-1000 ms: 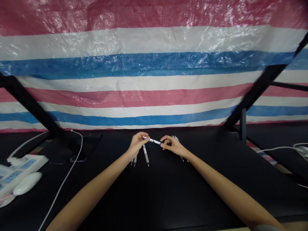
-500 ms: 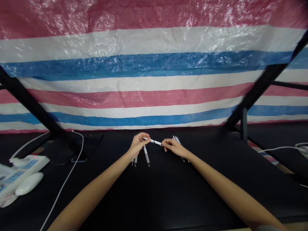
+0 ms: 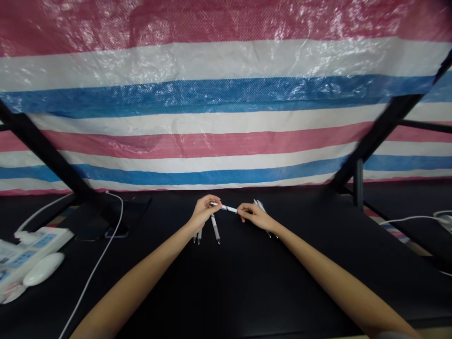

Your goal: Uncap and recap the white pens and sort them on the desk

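Between my two hands a white pen (image 3: 229,208) is held up, lying nearly level over the black table. My left hand (image 3: 205,209) pinches its left part, and my right hand (image 3: 254,215) has finger and thumb closed on its right end. Just below my left hand, a white pen with a grey grip (image 3: 215,229) lies on the table. Farther left, other pens (image 3: 199,237) poke out from beneath that hand. Behind and under my right hand are more white pens (image 3: 261,205), partly covered by it.
A white power strip (image 3: 38,244) and a white mouse-shaped object (image 3: 44,269) sit at the left, with a white cable (image 3: 102,256) running across. Dark flat phone-like objects (image 3: 118,230) lie nearby. Black frame legs (image 3: 379,127) slant at both sides before a striped tarp (image 3: 212,143).
Almost nothing differs. Both hands keep hold of the pen in the same place, with only a very slight shift of the fingers at its right end.
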The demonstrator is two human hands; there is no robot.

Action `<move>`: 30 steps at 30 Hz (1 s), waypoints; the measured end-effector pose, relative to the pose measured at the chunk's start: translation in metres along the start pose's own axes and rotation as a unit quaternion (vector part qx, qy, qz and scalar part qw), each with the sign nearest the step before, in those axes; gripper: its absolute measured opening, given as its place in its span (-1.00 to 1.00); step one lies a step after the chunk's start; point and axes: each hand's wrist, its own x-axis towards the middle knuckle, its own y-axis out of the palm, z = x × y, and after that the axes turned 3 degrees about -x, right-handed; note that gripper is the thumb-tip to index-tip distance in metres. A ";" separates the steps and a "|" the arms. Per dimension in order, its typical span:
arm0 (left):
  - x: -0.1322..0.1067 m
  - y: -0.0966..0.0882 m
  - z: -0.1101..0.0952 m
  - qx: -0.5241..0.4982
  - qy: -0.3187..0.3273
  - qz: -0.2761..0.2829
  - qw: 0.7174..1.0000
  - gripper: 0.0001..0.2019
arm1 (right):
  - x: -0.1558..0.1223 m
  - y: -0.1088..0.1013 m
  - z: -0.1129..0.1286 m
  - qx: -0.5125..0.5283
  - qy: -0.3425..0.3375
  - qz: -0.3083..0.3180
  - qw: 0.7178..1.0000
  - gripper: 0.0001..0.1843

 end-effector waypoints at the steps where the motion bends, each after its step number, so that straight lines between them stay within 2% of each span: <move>1: 0.000 0.000 0.000 0.000 0.000 -0.002 1.000 -0.77 | 0.000 0.000 0.000 -0.003 0.001 -0.001 1.000 -0.65; 8: 0.000 -0.001 0.002 0.003 0.011 -0.003 1.000 -0.77 | 0.000 0.002 0.001 0.050 0.006 -0.025 0.998 -0.61; 15: 0.000 0.000 0.001 0.005 0.012 0.001 1.000 -0.79 | -0.001 0.001 0.001 0.020 0.005 -0.002 1.000 -0.73; 22: 0.000 -0.001 0.002 0.007 0.011 0.003 1.000 -0.79 | 0.001 0.001 0.001 -0.017 0.001 0.002 1.000 -0.60; 30: 0.000 0.000 0.001 0.007 0.011 0.000 1.000 -0.78 | -0.002 0.001 0.002 0.016 0.003 -0.020 1.000 -0.68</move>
